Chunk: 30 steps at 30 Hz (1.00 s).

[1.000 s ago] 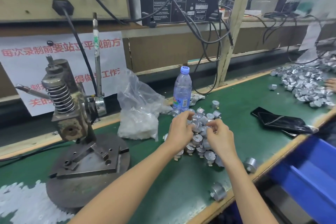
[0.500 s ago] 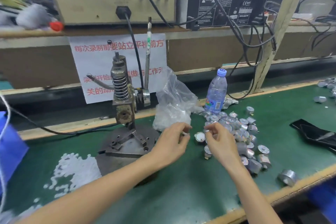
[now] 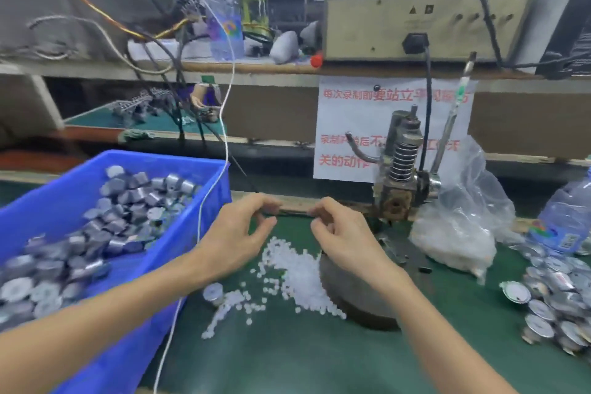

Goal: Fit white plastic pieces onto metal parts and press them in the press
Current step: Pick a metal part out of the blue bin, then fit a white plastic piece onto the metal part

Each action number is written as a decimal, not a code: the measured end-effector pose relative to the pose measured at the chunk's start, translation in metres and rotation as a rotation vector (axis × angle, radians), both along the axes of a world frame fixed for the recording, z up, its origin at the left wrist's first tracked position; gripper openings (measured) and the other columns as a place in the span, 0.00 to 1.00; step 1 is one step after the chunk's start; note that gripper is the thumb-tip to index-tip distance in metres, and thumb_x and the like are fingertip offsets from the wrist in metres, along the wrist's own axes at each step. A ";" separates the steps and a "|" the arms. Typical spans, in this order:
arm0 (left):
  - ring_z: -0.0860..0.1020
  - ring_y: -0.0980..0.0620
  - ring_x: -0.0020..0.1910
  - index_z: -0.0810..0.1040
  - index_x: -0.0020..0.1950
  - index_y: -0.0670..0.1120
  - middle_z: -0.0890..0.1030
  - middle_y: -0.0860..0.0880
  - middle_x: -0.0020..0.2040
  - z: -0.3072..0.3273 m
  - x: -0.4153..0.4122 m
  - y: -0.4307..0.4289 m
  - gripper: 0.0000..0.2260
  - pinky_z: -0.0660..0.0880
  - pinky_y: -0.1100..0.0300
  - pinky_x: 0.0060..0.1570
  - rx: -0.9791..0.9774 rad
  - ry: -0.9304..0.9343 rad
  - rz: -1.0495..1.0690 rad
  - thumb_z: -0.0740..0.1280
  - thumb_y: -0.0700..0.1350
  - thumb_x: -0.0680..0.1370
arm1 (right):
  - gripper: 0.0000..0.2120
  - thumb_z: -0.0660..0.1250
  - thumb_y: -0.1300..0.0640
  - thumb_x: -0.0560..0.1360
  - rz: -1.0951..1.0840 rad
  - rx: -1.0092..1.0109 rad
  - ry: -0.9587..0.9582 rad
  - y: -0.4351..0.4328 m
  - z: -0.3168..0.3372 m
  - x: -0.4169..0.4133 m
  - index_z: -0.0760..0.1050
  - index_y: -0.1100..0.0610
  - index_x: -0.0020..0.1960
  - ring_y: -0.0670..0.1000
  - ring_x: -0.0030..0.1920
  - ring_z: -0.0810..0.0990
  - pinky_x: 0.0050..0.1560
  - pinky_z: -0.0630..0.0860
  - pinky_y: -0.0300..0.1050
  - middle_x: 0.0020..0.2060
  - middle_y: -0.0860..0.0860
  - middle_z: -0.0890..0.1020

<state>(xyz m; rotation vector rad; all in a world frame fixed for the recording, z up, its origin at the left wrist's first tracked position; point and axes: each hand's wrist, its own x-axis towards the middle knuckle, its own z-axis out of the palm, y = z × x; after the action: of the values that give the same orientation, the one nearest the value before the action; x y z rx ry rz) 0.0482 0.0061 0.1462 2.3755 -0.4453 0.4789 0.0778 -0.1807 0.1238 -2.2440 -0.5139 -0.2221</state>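
Both my hands hover side by side over a loose pile of white plastic pieces (image 3: 297, 272) on the green mat. My left hand (image 3: 236, 233) has its fingers curled, thumb near the index tip. My right hand (image 3: 342, 233) is curled the same way, just left of the hand press (image 3: 403, 176). Motion blur hides whether either hand pinches a piece. One round metal part (image 3: 213, 293) lies alone by the pile. More metal parts (image 3: 556, 291) are heaped at the right.
A blue bin (image 3: 153, 158) full of metal parts stands at the left, with a white cord (image 3: 204, 217) hanging along its side. The press's round base (image 3: 361, 301) lies under my right wrist. A plastic bag (image 3: 463, 227) and a water bottle (image 3: 566, 221) stand to the right.
My head has turned left, bringing the blue bin into view. Both hands have moved from the metal parts heap to above the white pieces left of the press.
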 end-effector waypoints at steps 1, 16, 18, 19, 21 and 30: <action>0.75 0.61 0.40 0.78 0.55 0.43 0.81 0.51 0.47 0.003 -0.006 0.022 0.10 0.65 0.77 0.44 -0.001 -0.012 0.046 0.66 0.35 0.75 | 0.09 0.59 0.59 0.77 0.044 -0.005 -0.015 0.021 0.006 0.005 0.74 0.54 0.55 0.38 0.34 0.69 0.35 0.63 0.32 0.39 0.43 0.75; 0.78 0.45 0.47 0.77 0.54 0.42 0.81 0.46 0.50 -0.027 -0.014 0.226 0.10 0.72 0.56 0.49 0.171 0.242 0.537 0.65 0.37 0.74 | 0.11 0.60 0.60 0.75 0.548 -0.375 -0.053 0.261 0.032 0.023 0.74 0.58 0.56 0.58 0.52 0.76 0.50 0.73 0.52 0.50 0.57 0.80; 0.77 0.44 0.51 0.76 0.54 0.43 0.81 0.47 0.51 -0.035 -0.006 0.234 0.11 0.71 0.54 0.53 0.249 0.333 0.551 0.64 0.38 0.73 | 0.12 0.60 0.61 0.74 0.624 -0.461 -0.011 0.276 0.025 0.025 0.75 0.57 0.56 0.55 0.49 0.75 0.45 0.72 0.48 0.46 0.51 0.79; 0.77 0.45 0.52 0.76 0.54 0.44 0.81 0.47 0.51 -0.038 -0.001 0.235 0.11 0.71 0.54 0.53 0.286 0.372 0.540 0.64 0.39 0.73 | 0.11 0.60 0.62 0.74 0.647 -0.515 -0.008 0.282 0.022 0.025 0.75 0.57 0.55 0.54 0.47 0.74 0.43 0.69 0.46 0.44 0.50 0.77; 0.78 0.45 0.52 0.76 0.51 0.43 0.81 0.46 0.50 -0.043 0.010 0.230 0.08 0.71 0.55 0.50 0.338 0.453 0.499 0.65 0.41 0.73 | 0.06 0.61 0.62 0.74 0.631 -0.631 -0.033 0.290 0.016 0.029 0.74 0.56 0.49 0.56 0.48 0.75 0.41 0.66 0.45 0.47 0.54 0.78; 0.77 0.44 0.49 0.77 0.52 0.37 0.79 0.40 0.50 -0.079 0.031 0.214 0.11 0.73 0.51 0.48 0.146 0.682 0.348 0.68 0.41 0.73 | 0.09 0.65 0.62 0.72 0.500 -0.859 -0.036 0.296 0.003 0.034 0.64 0.58 0.39 0.55 0.42 0.69 0.40 0.65 0.48 0.42 0.54 0.71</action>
<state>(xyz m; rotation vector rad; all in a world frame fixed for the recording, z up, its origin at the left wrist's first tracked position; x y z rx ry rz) 0.0794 0.2202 0.0675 2.5745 0.2535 -0.2389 0.1120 0.1152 0.1268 -2.8061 -1.3613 0.2739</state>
